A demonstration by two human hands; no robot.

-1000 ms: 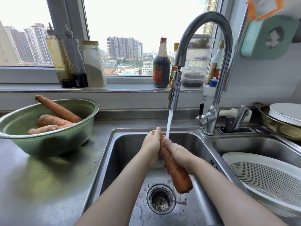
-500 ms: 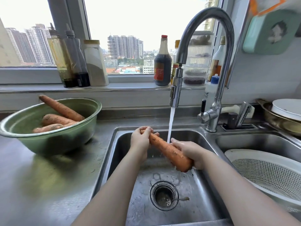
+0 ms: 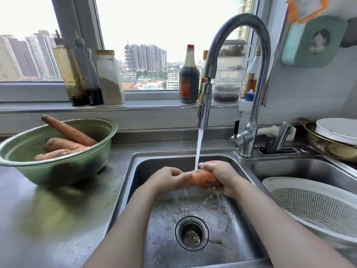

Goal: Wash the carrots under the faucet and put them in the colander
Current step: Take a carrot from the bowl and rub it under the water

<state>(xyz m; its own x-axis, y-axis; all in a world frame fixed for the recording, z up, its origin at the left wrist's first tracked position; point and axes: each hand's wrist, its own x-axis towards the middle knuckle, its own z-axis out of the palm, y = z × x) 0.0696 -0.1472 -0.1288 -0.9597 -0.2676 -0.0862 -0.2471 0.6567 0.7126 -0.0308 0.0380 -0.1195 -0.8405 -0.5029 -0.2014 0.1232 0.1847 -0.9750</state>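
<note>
You were in the washing step: the one orange, soil-flecked carrot (image 3: 199,178) lay crosswise over the left stainless steel sink basin (image 3: 139,171), directly under the stream of water (image 3: 199,147) from the curved steel faucet (image 3: 257,74). Your left hand (image 3: 166,178) had its grip curled round one end and your right hand (image 3: 222,176) wrapped the other, so both were clamped on it. Next, I judge, you needed to carry it right, to the white perforated plastic colander (image 3: 286,180), which looked empty, then fetch another of the three dirty carrots (image 3: 67,130) from the round green bowl (image 3: 58,171) on the steel bench (image 3: 48,219). As for writing, the dark sauce bottle's red label (image 3: 184,89) was too small to read, and the white bottle (image 3: 241,111) behind the faucet showed only part of a word.
</note>
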